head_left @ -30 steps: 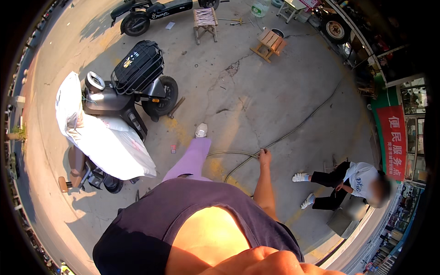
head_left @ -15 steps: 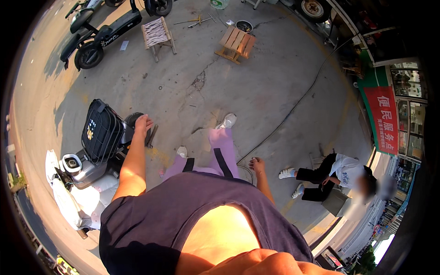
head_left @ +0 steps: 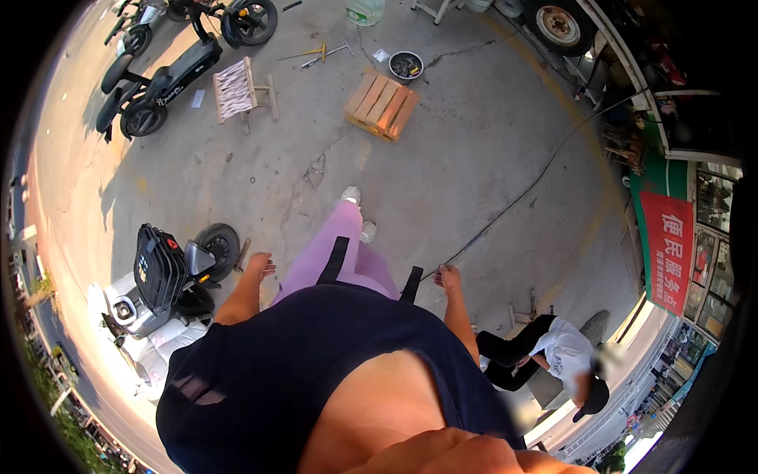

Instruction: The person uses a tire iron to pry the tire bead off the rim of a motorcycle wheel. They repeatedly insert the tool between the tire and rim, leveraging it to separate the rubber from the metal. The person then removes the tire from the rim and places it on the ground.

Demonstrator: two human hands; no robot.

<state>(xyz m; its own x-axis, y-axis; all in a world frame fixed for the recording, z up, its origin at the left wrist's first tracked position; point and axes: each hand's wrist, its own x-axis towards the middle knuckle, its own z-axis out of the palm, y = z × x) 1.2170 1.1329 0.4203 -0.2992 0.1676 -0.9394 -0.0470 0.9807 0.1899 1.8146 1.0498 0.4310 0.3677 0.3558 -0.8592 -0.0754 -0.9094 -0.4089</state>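
My left hand [head_left: 259, 265] hangs at my side with loose fingers apart and nothing in them. It is nearest to the front wheel [head_left: 218, 246] of a parked scooter with a black basket [head_left: 160, 268], without touching it. On the other side my right hand [head_left: 447, 278] hangs low, its fingers loosely bent, with no held thing visible. A dark cable [head_left: 505, 212] on the ground runs past that hand. Ahead of my feet stands a low slatted wooden stool [head_left: 382, 104]. Left of it is a stool with a woven strap seat [head_left: 234, 88].
A bowl of small dark parts [head_left: 406, 66] and some T-shaped tools [head_left: 320, 54] lie beyond the stools. A black electric scooter [head_left: 183, 73] is parked at the far left. At right sits another person [head_left: 562, 347]; a vehicle wheel [head_left: 558, 25] stands at the far right.
I have moved forward and the view has turned, so the stools appear nearer and further left. My left hand has swung back and down to my side. The seated person now appears lower.
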